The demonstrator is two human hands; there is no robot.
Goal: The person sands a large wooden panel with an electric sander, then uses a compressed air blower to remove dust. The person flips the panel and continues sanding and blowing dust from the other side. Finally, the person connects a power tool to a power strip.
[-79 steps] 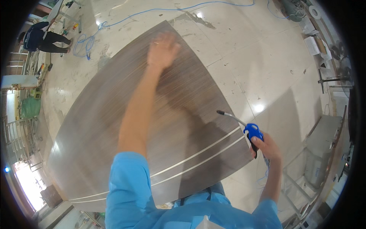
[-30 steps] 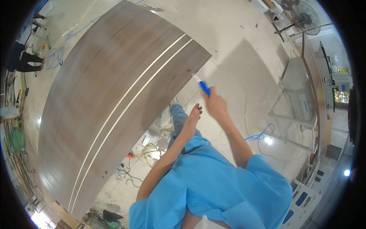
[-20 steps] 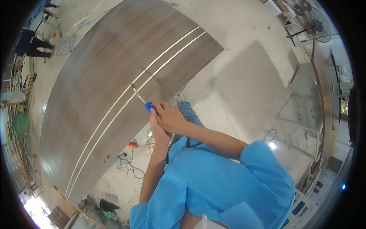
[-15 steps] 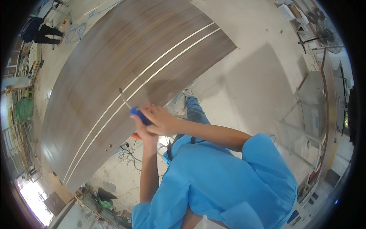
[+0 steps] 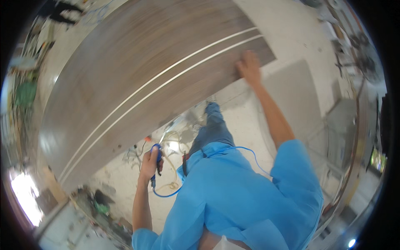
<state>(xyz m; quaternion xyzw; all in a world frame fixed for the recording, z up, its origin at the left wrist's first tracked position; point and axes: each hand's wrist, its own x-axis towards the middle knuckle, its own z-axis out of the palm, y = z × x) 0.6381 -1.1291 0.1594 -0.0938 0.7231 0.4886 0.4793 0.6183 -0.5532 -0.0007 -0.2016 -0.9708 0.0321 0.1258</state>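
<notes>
A blue air blow gun (image 5: 157, 155) with a thin nozzle is gripped in my left hand (image 5: 148, 164), just off the near edge of a brown wood-grain panel (image 5: 137, 54). Its blue air hose (image 5: 167, 195) loops from the handle toward my waist. Two pale parallel strips (image 5: 175, 66) run lengthwise along the panel. Over at the panel's right end, my right hand (image 5: 250, 68) rests on or just over the surface close to the near edge, fingers extended and slightly blurred, holding nothing.
Cables and a pale hose (image 5: 171, 166) lie on the floor under the panel's near edge. Stacked materials line the left side, with a green bag (image 5: 26, 92) among them. At the upper left stands another person (image 5: 62, 12). A fan (image 5: 363, 60) is at the right.
My hands have separated. My left hand has drawn the blow gun back off the panel, while my right hand has left it and reached to the panel's right end.
</notes>
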